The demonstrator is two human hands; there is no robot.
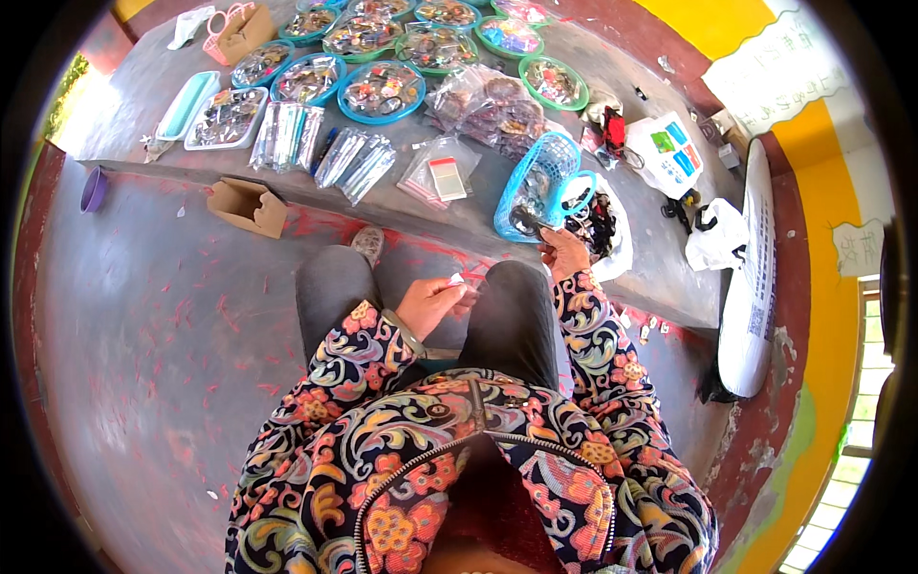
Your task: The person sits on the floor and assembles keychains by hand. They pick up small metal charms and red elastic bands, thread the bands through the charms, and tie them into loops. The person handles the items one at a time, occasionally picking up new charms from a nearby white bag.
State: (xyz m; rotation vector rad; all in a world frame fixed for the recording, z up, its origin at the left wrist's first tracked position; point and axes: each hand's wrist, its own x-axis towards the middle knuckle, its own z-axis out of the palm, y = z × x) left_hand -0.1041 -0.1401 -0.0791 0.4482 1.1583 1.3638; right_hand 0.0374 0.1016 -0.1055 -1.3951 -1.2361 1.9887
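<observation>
My left hand (435,304) is above my lap, thumb and fingertips closed on a small white slip with a thin red strip (456,279) beside it. Held out to the table's near edge, my right hand (566,253) pinches a small dark thing (532,224) whose kind I cannot make out. It is at the lower end of a light blue openwork plastic basket (557,153), which has small items inside. Just right of that hand, a white plastic bag (620,251) lies open around a heap of black items (599,228).
Round blue and green baskets (382,91) of small goods fill the table's back. Nearer are packs of pens (287,136), clear bags (492,107) and a red-and-white box (447,179). An open cardboard box (249,206) and a purple bowl (94,189) stand left. A long white package (748,287) leans right.
</observation>
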